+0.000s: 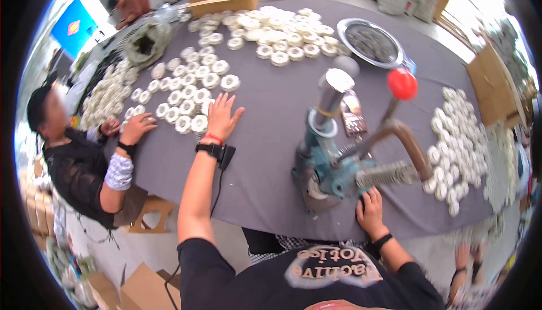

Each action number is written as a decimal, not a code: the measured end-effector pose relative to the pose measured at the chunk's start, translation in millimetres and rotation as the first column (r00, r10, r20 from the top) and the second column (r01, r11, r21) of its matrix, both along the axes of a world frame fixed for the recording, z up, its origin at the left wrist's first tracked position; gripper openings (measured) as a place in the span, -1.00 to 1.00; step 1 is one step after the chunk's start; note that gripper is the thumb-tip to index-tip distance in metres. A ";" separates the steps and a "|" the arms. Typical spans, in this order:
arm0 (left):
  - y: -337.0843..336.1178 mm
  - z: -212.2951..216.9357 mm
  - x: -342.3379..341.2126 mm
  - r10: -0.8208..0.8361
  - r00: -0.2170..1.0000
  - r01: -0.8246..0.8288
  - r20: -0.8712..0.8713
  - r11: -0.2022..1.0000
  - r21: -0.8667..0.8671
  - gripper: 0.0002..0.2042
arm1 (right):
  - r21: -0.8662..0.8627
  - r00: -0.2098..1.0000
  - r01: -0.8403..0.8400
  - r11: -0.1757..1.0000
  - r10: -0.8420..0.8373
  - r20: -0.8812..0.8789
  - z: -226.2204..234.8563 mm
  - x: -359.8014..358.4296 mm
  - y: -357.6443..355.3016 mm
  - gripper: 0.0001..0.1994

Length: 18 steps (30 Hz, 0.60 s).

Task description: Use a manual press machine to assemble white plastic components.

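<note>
At the far left, a co-worker (79, 171) is seen seated at the table (257, 157), which is covered with a grey cloth, and both of the co-worker's hands (138, 129) are held low at its edge near some white rings. Beside them a heap of cream-coloured pieces (107, 95) is spread, with an open grey-green sack (148, 44) set behind it. Next, a loose group of white rings (189, 92) is laid out on the cloth, and its near right edge is met by the left hand (224, 119), which is laid palm down, opened flat with the fingers extended; nothing is seen gripped in it. Farther back, a cardboard box (226, 5) is placed behind a denser pile of rings (288, 36). Right of centre a teal hand press (322, 152) is stood upright, with a dark, flat object (353, 112) laid behind it and a metal bowl (341, 27) of dark small parts beyond. The right hand (371, 211) is rested low beside the press base, fingers partly hidden, so whether anything is gripped cannot be told. Above it a red knob (402, 84) is carried on a rod. At the far right, another cluster of white rings (457, 146) is spread near an upright cardboard panel (497, 78).
</note>
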<state>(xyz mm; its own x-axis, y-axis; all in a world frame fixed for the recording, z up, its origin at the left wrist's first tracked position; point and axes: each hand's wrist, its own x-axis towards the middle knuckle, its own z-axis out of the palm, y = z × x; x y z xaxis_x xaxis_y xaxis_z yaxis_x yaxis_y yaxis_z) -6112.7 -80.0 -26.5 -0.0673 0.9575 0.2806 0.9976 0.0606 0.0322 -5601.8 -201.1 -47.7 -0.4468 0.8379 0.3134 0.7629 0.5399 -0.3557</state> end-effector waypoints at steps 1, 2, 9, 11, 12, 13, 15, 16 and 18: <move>-12.4 3.2 21.1 -0.098 0.952 0.086 0.290 0.995 0.053 -0.44 | 0.002 1.000 0.019 1.000 -0.019 -0.017 3.0 -1.9 0.7 -0.62; -26.5 6.1 42.5 -0.192 0.811 0.155 0.553 0.981 0.114 -0.46 | 0.009 1.000 0.010 1.000 -0.010 -0.011 3.5 -2.2 2.5 -0.63; -120.5 -17.8 176.0 -0.255 0.492 0.348 0.832 0.934 0.081 -0.44 | 0.004 1.000 0.011 1.000 -0.011 0.015 -2.8 4.7 1.7 -0.60; -141.9 -23.3 201.0 -0.259 0.464 0.351 0.847 0.932 0.092 -0.38 | -0.010 1.000 -0.011 1.000 0.011 0.010 3.5 15.7 3.7 -0.58; -147.1 -25.1 210.6 -0.270 0.453 0.375 0.850 0.922 0.093 -0.38 | -0.020 0.999 0.040 0.999 -0.040 -0.002 10.0 23.9 7.4 -0.55; -153.0 -16.5 218.6 -0.291 0.503 0.358 0.814 0.927 0.110 -0.35 | -0.034 0.996 0.088 0.996 -0.088 -0.013 15.4 34.6 12.6 -0.51; -156.8 4.9 232.7 -0.269 0.504 0.267 0.821 0.952 0.148 -0.30 | 0.161 0.921 0.375 0.913 -0.386 0.048 13.1 77.5 40.2 -0.46; -153.6 11.1 237.6 -0.268 0.503 0.272 0.822 0.951 0.143 -0.30 | 0.190 0.799 0.573 0.797 -0.595 0.086 7.8 105.1 54.4 -0.46; -149.7 15.8 240.0 -0.205 0.537 0.307 0.818 0.951 0.037 -0.24 | 0.256 0.600 0.742 0.619 -0.784 0.158 2.9 153.7 70.3 -0.44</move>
<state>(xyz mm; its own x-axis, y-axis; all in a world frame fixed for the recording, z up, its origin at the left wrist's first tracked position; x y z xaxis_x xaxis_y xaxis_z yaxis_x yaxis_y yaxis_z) -5872.8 -229.7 -10.7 0.0374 0.9893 0.1412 0.5292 -0.1395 0.8370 -5448.0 -130.8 -44.8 0.2604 0.8578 0.4431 0.9646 -0.2511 -0.0808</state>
